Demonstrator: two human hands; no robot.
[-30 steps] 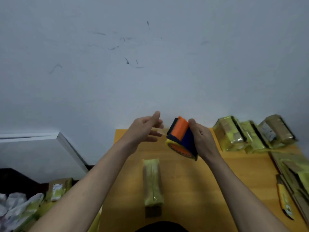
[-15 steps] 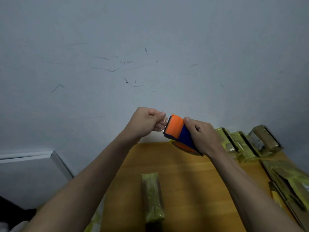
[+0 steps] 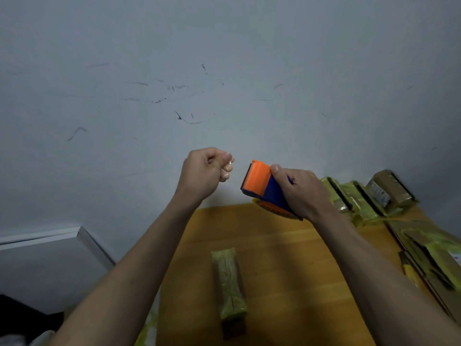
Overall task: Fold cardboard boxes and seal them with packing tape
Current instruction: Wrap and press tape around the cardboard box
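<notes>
Dim, cool, even light; no hard source visible. Wall (image 3: 224,71) reads grey-blue, a little brighter at centre, falling off toward the corners. Soft shadow on the wall just below the left hand (image 3: 203,172) and dispenser (image 3: 262,186), where wall meets table (image 3: 287,258). Forearms cast faint, diffuse shadows on the table; no sharp edges. Small glint on the left fingernails; mild sheen on the wrapped packs (image 3: 369,196) at right. Orange of the dispenser stays saturated. Overall soft, slightly smeared detail; pack labels unreadable. Wide-angle bending: table edges splay, forearms stretch large at the bottom corners. Lower left corner nearly black.
</notes>
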